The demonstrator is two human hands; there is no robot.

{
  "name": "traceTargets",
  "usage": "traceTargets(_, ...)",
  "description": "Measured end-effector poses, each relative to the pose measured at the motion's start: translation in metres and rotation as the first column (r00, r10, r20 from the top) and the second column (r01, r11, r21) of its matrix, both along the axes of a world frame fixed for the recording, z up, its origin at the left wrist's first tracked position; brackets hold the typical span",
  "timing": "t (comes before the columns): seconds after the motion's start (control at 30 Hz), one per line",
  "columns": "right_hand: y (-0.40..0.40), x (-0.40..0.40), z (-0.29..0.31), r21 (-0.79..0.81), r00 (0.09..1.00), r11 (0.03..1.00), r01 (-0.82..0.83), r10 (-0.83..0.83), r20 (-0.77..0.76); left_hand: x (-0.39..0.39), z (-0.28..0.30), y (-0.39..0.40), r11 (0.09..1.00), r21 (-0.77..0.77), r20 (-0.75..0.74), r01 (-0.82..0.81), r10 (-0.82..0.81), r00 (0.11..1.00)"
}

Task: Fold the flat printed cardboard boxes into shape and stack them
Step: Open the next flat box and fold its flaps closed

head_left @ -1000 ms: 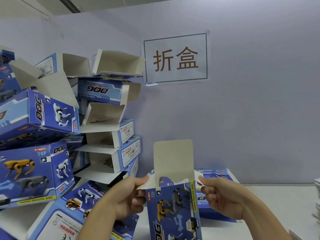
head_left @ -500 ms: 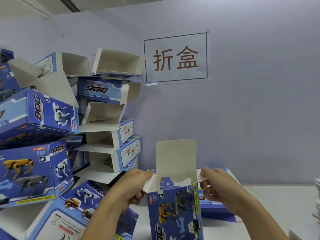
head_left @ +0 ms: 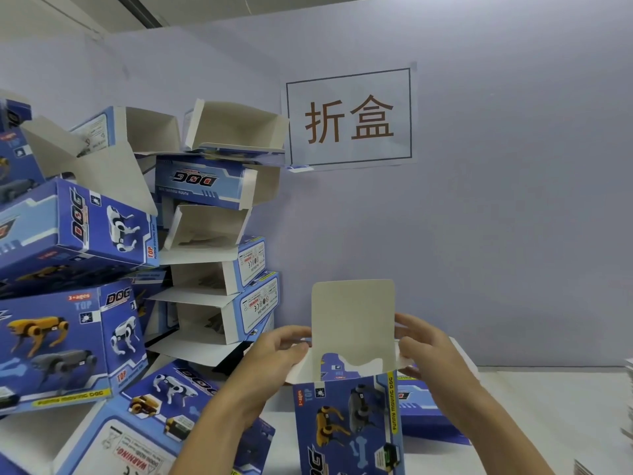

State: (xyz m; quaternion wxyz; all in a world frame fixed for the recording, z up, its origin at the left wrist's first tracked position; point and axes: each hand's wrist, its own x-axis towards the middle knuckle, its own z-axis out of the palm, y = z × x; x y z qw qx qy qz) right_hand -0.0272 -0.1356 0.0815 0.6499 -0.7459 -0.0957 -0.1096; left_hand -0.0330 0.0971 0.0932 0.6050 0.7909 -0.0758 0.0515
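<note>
I hold a blue printed dog box (head_left: 349,419) upright in front of me, its white top flap (head_left: 352,317) standing straight up. My left hand (head_left: 274,361) pinches the box's left side flap between thumb and fingers. My right hand (head_left: 428,351) pinches the right side flap. Both side flaps are bent inward toward the opening. A leaning pile of folded boxes (head_left: 212,241) rises at the left against the wall, several with open flaps.
More folded boxes (head_left: 68,330) crowd the left edge, and one (head_left: 144,423) lies on its side by my left forearm. Another blue box (head_left: 431,416) lies behind my right hand on the white table (head_left: 548,423). A stack of flat sheets (head_left: 627,406) sits at the far right. A sign (head_left: 349,118) hangs on the wall.
Both hands have moved inward and up along the box's top, bending the two side flaps toward the opening. The box has risen slightly.
</note>
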Motion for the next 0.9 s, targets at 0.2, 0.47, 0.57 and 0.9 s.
traceTargets(0.2,-0.010,-0.013,0.015,-0.085,0.999,0.996,0.023,-0.021,0.029,-0.014,0.015,0.000,0.967,0.244,0.142,0.068,-0.105,0.984)
traceTargets(0.47,-0.013,-0.022,0.030,-0.318,0.995,0.947,0.053,-0.023,0.099,-0.019,0.028,0.001,0.912,0.406,0.173,0.052,-0.133,0.976)
traceTargets(0.57,-0.013,-0.022,0.030,-0.340,0.995,0.940,0.039,-0.007,0.095,-0.018,0.024,-0.005,0.947,0.319,0.182,0.035,-0.098,0.978)
traceTargets(0.9,-0.013,-0.013,0.024,-0.233,0.998,0.971,0.061,-0.064,-0.008,-0.022,0.023,-0.012,0.936,0.351,0.099,0.021,-0.059,0.993)
